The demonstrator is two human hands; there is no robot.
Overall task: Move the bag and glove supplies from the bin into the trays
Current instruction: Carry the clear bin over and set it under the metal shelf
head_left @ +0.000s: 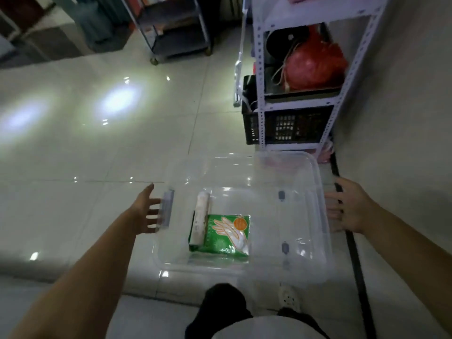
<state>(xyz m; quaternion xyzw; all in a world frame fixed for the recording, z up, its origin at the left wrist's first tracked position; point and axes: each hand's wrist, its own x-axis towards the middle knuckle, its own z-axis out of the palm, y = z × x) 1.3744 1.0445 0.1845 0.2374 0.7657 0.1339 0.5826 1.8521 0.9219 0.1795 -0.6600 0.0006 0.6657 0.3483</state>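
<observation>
While the left hand (146, 211) spreads loose fingers at the clear bin (303, 167) handle, the light roll of bags (201, 216) and soft, slippery glove packet (226, 234) lie inside, best pinched edgewise, right hand (347, 206) equally unclenched beside the rim.

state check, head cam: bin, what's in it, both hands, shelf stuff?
clear bin: on the floor, lid off
green glove pack: flat on the bin bottom
white roll: lying beside the pack, partly over its left edge
left hand: open, at the bin's left handle
right hand: open, at the bin's right rim
red bag: on the shelf
black crate: on the shelf below
</observation>
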